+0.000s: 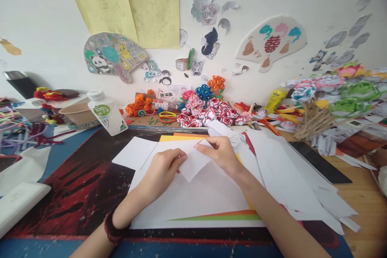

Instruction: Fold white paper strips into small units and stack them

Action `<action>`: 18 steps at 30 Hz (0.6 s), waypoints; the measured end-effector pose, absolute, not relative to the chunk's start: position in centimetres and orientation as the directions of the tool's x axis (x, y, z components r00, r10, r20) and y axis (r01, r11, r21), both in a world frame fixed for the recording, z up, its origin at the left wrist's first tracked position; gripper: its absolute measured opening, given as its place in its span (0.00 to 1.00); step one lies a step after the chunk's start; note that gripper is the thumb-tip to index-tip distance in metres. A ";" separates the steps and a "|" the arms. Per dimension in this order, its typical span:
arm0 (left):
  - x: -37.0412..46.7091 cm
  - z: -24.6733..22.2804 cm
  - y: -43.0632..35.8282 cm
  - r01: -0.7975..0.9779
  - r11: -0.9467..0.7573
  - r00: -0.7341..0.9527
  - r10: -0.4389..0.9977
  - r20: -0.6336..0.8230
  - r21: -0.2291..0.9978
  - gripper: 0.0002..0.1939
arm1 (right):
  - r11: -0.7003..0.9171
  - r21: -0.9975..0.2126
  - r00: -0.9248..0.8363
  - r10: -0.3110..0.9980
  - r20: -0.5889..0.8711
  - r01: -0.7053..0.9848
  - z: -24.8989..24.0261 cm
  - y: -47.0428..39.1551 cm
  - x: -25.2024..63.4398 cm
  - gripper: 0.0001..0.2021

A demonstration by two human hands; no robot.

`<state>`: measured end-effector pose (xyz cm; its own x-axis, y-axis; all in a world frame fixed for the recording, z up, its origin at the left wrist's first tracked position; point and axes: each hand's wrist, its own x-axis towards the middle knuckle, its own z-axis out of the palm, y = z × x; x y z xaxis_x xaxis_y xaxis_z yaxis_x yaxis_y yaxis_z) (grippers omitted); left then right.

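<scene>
Between my hands is a small piece of white paper, tilted so that one corner points down. My left hand pinches its left side between thumb and fingers. At its upper right edge, my right hand grips it the same way. Below the piece lies a stack of large white sheets, with orange, green and yellow sheets showing at its edges. Left of my left hand, smaller white paper pieces rest partly on the stack and partly on the dark mat. A dark band circles my left wrist.
The dark red-stained mat covers the blue table. A white bottle leans at the back left. Red-and-white paper flowers line the wall. Loose white sheets spread rightward toward scissors-like orange handles. A white box sits left.
</scene>
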<state>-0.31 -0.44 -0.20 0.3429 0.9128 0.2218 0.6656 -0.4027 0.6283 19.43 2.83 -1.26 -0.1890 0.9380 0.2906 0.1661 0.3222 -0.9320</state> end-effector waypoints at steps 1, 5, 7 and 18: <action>-0.4 -0.2 -0.4 0.663 -0.381 0.337 0.921 0.197 0.644 0.14 | 0.319 -0.933 -0.175 0.941 0.290 0.169 -1.3 2.8 19.4 0.19; -0.6 -0.7 -0.1 0.711 -0.373 0.333 0.925 0.183 0.596 0.15 | 0.334 -0.928 -0.189 0.934 0.303 0.162 -1.3 2.8 19.3 0.21; -0.6 -1.1 -0.1 0.732 -0.431 0.351 0.902 0.250 0.528 0.14 | 0.356 -0.918 -0.236 0.920 0.312 0.172 -1.2 2.7 19.2 0.23; 0.6 -0.6 -0.9 0.630 -0.393 0.300 0.919 0.257 0.669 0.12 | 0.442 -0.870 -0.376 0.861 0.343 0.219 -1.6 2.0 18.4 0.12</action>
